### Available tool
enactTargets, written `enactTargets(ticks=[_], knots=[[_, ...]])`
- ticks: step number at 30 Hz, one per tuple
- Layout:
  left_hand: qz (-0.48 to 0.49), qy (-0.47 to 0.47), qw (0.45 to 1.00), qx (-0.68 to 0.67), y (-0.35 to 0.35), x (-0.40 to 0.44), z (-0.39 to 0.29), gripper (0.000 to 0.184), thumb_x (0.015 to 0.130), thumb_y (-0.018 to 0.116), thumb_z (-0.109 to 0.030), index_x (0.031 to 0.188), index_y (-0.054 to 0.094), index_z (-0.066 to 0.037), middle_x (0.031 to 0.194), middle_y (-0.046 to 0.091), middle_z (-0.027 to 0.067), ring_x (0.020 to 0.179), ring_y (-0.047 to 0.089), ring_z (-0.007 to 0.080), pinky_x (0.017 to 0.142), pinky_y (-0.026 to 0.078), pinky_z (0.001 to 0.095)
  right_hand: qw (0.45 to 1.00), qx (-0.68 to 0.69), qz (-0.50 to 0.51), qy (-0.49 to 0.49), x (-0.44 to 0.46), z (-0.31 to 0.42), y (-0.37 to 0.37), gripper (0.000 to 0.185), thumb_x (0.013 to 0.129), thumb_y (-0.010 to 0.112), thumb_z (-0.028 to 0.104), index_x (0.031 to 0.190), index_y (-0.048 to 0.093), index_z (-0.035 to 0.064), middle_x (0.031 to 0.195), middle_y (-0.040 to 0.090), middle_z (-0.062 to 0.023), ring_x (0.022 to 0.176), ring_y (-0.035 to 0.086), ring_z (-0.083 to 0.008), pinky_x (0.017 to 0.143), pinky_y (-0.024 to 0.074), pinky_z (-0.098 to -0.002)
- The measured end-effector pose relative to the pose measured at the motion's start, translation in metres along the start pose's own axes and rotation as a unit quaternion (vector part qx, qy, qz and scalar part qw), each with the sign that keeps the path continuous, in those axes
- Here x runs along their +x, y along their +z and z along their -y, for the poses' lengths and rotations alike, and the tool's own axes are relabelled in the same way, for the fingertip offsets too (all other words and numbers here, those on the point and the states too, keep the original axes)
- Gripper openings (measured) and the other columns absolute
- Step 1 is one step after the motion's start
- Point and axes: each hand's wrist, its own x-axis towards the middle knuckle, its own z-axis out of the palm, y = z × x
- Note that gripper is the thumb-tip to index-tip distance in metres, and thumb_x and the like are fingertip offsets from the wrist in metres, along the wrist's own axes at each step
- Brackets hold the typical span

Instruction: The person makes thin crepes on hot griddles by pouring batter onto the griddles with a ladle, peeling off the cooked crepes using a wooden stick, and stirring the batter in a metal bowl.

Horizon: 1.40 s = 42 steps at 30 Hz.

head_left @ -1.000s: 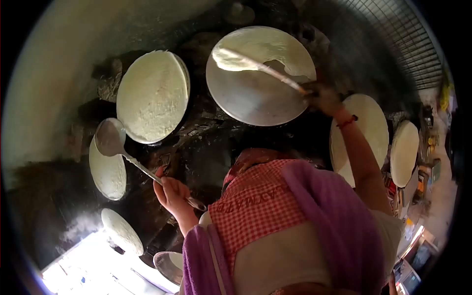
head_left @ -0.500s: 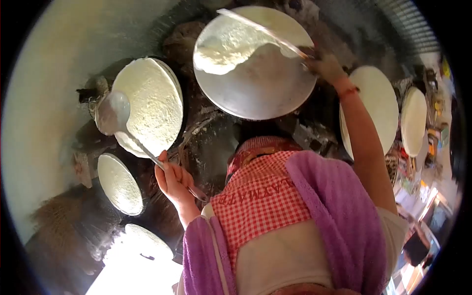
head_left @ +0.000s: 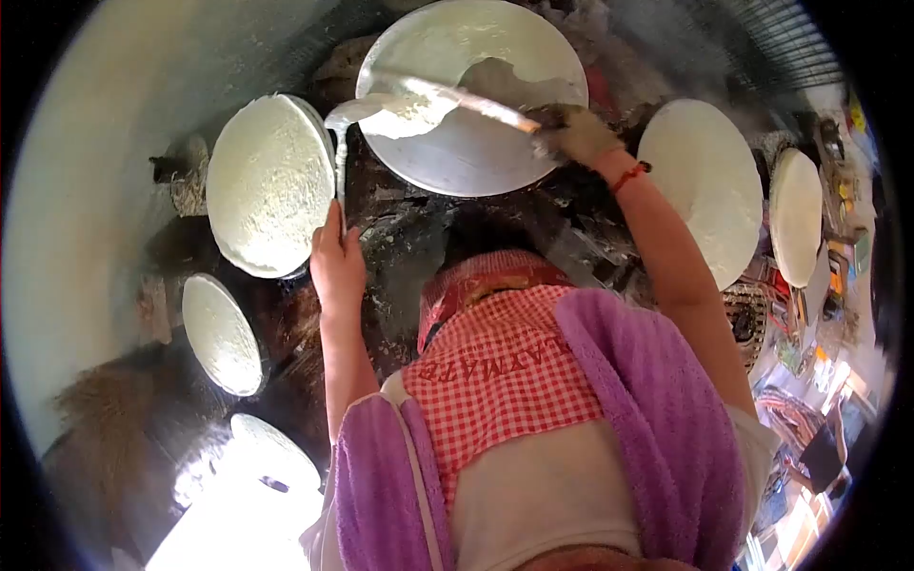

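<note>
My left hand [head_left: 338, 266] is wrapped round the handle of a metal ladle [head_left: 357, 109], whose bowl is over the left edge of a large round metal griddle [head_left: 466, 157]. White batter [head_left: 476, 43] covers the upper and left part of that griddle; bare metal shows below. My right hand [head_left: 581, 138], at the griddle's right side, holds a long flat stick [head_left: 466, 100] that lies across the batter. The stick's far end is blurred. To the left, beside the ladle, is a batter-covered round griddle [head_left: 268, 186].
More round white-covered griddles stand at right [head_left: 705, 190], far right [head_left: 796, 217], lower left [head_left: 221, 333] and bottom left [head_left: 274, 452], by bright light. A wire grid [head_left: 785, 43] is at the upper right. A woven basket [head_left: 745, 324] and cluttered goods are at the right edge.
The ladle has moved from over the left griddle to the large griddle's left edge, with my left hand raised. The stick has swung lower across the batter. The view has shifted.
</note>
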Motion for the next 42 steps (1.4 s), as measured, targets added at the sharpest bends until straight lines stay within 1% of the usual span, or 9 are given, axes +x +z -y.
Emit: enactTargets(ticks=[13,17,20,22,25,27,29,32,42], knots=[[0.146,0.139,0.968,-0.151,0.025,-0.097,0.005,0.055,0.082,0.062,-0.005,0.136,0.048,-0.01,0.095,0.056,0.0189,0.09,0.056,0.0405,0.076,0.048,0.044,0.98,0.016,-0.022,0.197,-0.234,-0.049,0.105,0.047,0.081,0.071,0.028,0.12,0.062,0.0049,0.105,0.068,-0.0149,0.095,0.064,-0.0209,0.084,0.0496,-0.0336],[0.168,0.156,0.915,-0.332,0.053,-0.057,0.018,0.047,0.085,0.065,-0.005,0.131,0.053,-0.004,0.106,0.062,0.0174,0.093,0.062,0.0273,0.078,0.05,0.0345,0.901,0.073,-0.177,0.39,-0.225,0.001,0.165,0.046,0.077,0.07,0.033,0.112,0.063,0.0032,0.092,0.069,-0.0149,0.086,0.066,-0.0242,0.076,0.0512,-0.0356],[0.227,0.0,0.812,-0.537,-0.024,-0.079,0.011,0.043,0.094,0.052,-0.001,0.137,0.046,0.002,0.081,0.055,-0.0002,0.065,0.047,0.0055,0.057,0.039,0.0183,0.864,0.359,-0.264,0.232,-0.168,0.013,0.189,0.026,0.081,0.071,0.026,0.098,0.063,0.0074,0.083,0.065,-0.0033,0.061,0.058,-0.0109,0.054,0.0454,-0.0256],[0.115,0.109,0.814,-0.559,-0.044,-0.088,0.032,0.043,0.1,0.041,-0.009,0.139,0.035,0.008,0.069,0.048,-0.0027,0.051,0.037,0.0031,0.045,0.031,0.0174,0.82,0.508,-0.145,0.221,-0.127,0.092,0.187,0.027,0.084,0.07,0.019,0.106,0.064,0.0046,0.091,0.066,-0.0057,0.075,0.061,-0.017,0.068,0.0506,-0.0309],[0.049,-0.035,0.787,-0.614,-0.056,-0.09,0.068,0.04,0.102,0.041,-0.022,0.133,0.043,0.004,0.064,0.035,-0.0038,0.045,0.029,0.0036,0.037,0.025,0.0197,0.945,0.269,-0.046,0.181,-0.055,0.119,0.241,0.036,0.09,0.062,0.03,0.117,0.061,0.0068,0.087,0.067,-0.0091,0.084,0.063,-0.0192,0.069,0.0516,-0.0339],[-0.016,-0.091,0.752,-0.652,-0.056,-0.099,0.098,0.037,0.102,0.04,-0.02,0.131,0.045,0.003,0.064,0.032,-0.0048,0.046,0.027,0.0031,0.037,0.023,0.0196,0.853,0.423,-0.044,0.301,-0.03,0.15,0.263,0.034,0.091,0.061,0.033,0.113,0.063,0.007,0.077,0.065,-0.0086,0.075,0.062,-0.0152,0.062,0.0506,-0.0311],[-0.066,-0.137,0.749,-0.644,-0.066,-0.112,0.124,0.036,0.102,0.041,-0.02,0.131,0.045,0.003,0.064,0.031,-0.0052,0.046,0.026,0.0027,0.037,0.023,0.0191,0.914,0.363,-0.097,0.152,-0.046,0.137,0.28,0.032,0.091,0.061,0.031,0.109,0.064,0.0047,0.078,0.064,-0.007,0.064,0.06,-0.0126,0.055,0.0478,-0.0278],[-0.103,-0.176,0.75,-0.63,-0.075,-0.137,0.162,0.036,0.102,0.042,-0.022,0.131,0.045,0.0,0.063,0.03,-0.0043,0.045,0.025,0.0034,0.036,0.022,0.0194,0.753,0.615,-0.092,0.214,-0.107,0.122,0.265,0.032,0.091,0.062,0.029,0.112,0.061,0.005,0.065,0.058,-0.003,0.048,0.048,-0.0135,0.041,0.0337,-0.0253],[-0.118,-0.163,0.755,-0.624,-0.104,-0.143,0.148,0.038,0.102,0.043,-0.025,0.13,0.049,-0.001,0.064,0.025,-0.0055,0.048,0.022,0.003,0.039,0.02,0.0197,0.855,0.298,-0.209,0.37,-0.147,0.04,0.109,0.035,0.082,0.072,0.039,0.086,0.072,0.0034,0.067,0.062,-0.005,0.051,0.056,-0.0157,0.044,0.0393,-0.0301]])
